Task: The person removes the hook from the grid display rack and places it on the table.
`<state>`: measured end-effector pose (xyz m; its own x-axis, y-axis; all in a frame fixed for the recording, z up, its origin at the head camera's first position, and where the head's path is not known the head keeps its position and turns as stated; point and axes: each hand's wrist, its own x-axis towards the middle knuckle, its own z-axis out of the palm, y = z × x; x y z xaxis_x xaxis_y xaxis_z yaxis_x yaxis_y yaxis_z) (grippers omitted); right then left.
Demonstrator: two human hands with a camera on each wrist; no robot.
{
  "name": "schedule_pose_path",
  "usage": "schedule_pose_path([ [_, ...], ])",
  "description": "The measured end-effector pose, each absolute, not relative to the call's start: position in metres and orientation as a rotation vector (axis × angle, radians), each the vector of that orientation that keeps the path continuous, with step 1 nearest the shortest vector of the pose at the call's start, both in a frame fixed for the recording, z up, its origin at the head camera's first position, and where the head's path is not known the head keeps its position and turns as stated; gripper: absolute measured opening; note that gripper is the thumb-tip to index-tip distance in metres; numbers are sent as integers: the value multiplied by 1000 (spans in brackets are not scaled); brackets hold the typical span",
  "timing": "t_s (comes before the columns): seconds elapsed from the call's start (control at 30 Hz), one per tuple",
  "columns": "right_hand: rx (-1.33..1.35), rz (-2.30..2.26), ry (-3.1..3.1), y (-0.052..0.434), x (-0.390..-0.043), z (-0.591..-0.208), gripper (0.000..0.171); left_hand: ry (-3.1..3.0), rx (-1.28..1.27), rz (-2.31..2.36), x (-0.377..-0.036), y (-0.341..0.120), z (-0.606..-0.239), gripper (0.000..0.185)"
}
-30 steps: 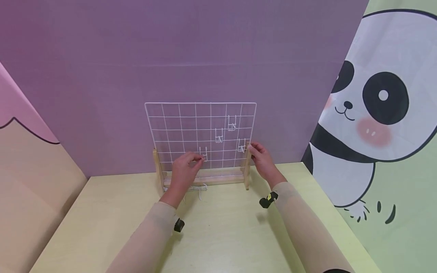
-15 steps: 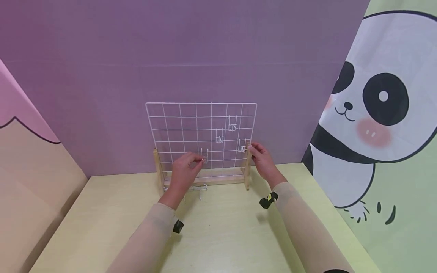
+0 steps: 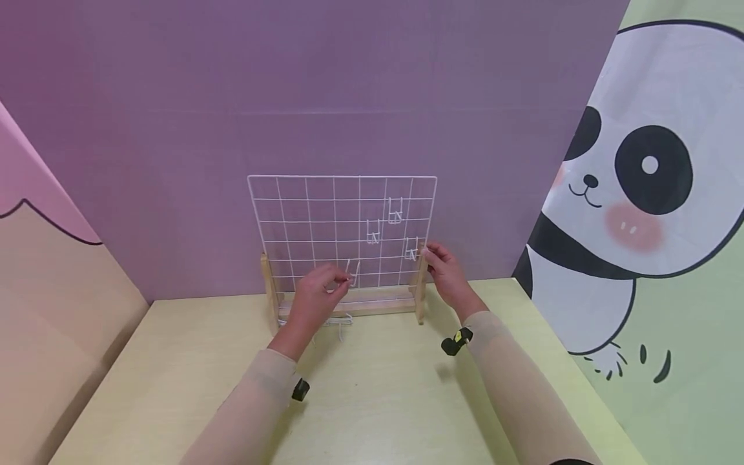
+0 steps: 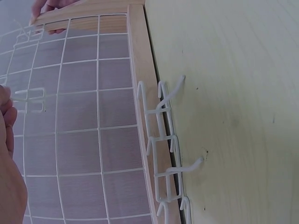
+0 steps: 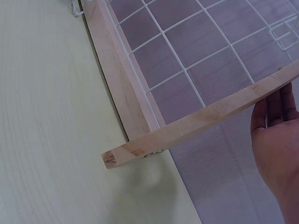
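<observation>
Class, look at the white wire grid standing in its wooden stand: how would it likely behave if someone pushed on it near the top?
The wire grid is thin, open mesh, so it is probably light and may flex a little. It stands tall in a narrow wooden stand, so a push near the top could tip it. The right hand holds the stand's right post, which suggests it needs steadying.

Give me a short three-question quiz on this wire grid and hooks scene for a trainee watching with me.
1. True or false: the left hand pinches a white hook at the wire grid.
2. What does the right hand hold? A) the wooden stand's right post B) a loose hook C) the table edge
3. How many hooks hang on the grid's upper right part, apart from the pinched one?

Key:
1. True.
2. A: the wooden stand.
3. Three, the topmost; more loose hooks lie on the table.
</observation>
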<state>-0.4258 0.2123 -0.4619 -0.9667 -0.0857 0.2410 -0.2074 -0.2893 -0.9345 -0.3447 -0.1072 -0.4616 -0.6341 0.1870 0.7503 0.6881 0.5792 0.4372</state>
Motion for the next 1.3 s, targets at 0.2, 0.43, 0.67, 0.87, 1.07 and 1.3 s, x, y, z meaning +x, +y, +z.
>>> schedule_pose_path([
  [0.2,329,2429,-1864,210,-422,-462,17,-2157,-701,-963,-342,-108,-467,11],
  [0.43,309,2428,-1862,208,-420,-463,20,-2159,-708,-936,-343,-108,-469,11],
  [0.67,306,2424,-1873,211,-423,-464,14,-2166,-743,-898,-346,-105,-472,11],
  [0.87,328,2402,-1898,211,-425,-462,19,-2186,-755,-880,-348,-101,-473,13],
  [1.07,321,2409,-1897,211,-427,-461,16,-2178,-785,-861,-348,-98,-473,13],
  [1.3,331,2405,-1890,212,-428,-461,17,-2221,-814,-832,-348,-96,-477,13],
])
